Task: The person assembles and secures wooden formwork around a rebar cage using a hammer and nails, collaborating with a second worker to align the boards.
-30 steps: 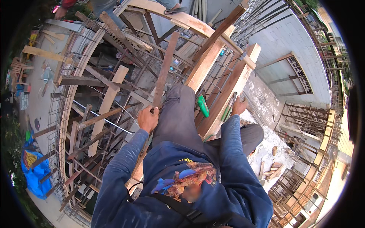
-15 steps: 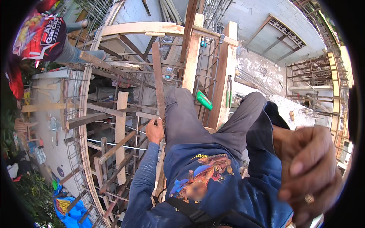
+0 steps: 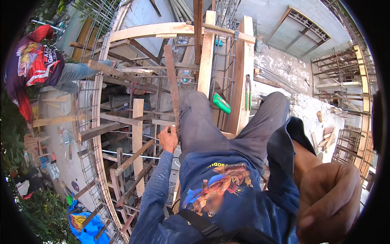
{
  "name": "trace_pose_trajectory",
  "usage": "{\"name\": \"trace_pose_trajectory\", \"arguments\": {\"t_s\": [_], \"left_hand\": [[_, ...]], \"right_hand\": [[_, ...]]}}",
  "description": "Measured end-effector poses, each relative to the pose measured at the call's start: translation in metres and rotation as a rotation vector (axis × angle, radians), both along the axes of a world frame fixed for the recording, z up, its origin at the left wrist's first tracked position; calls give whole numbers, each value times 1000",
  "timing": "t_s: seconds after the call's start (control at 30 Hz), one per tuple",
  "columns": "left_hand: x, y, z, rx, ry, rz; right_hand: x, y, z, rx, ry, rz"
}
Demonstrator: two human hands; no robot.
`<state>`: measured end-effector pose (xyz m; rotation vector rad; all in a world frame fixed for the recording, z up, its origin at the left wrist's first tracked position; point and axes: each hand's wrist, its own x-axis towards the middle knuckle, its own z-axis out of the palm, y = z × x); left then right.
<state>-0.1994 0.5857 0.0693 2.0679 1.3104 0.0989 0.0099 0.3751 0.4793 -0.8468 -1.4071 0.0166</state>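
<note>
My left hand [image 3: 168, 139] is beside my left thigh with its fingers curled, at the lower end of an upright brown wood strip [image 3: 171, 81] and a short crosspiece [image 3: 164, 122]. What its fingers hold, if anything, is hidden. Large and close at the lower right, my right hand [image 3: 330, 201] is raised with its fingers folded in; nothing shows in them. Between my knees stand rebar and pale timber posts [image 3: 242, 73]. Green-handled pincers [image 3: 248, 92] rest against the right post. A green tool handle [image 3: 221, 103] sits near my left knee, the rest of that tool unclear.
Another person [image 3: 38, 65] in a red and dark jersey is at the upper left, one leg stretched toward the framework. A curved rebar cage with boards [image 3: 95, 138] runs down the left. Beams and braces [image 3: 138, 146] cross below. A blue tarp [image 3: 91, 229] lies lower left.
My right hand has moved down a little and its fingers have folded in further. The other person has shifted left and lowered an arm. My left hand stays by my thigh.
</note>
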Motion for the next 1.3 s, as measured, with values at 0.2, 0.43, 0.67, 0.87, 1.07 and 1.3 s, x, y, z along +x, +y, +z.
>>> {"name": "trace_pose_trajectory", "arguments": {"t_s": [0.2,0.43,0.67,0.87,1.07,1.3], "left_hand": [[22,-8,2,6,3,-57],[11,-3,4,4,26,-26],[12,-6,1,73,-28,-69],[21,-11,14,6,25,-35],[14,-5,11,-9,37,-37],[23,-2,6,-27,-49,-20]], "right_hand": [[37,-58,-24,109,-93,178],[15,-10,-18,84,105,25],[43,-52,-23,311,-117,171],[68,-132,-24,218,-22,-447],[89,-137,-60,90,94,-684],[87,-146,-59,81,98,-719]]}}
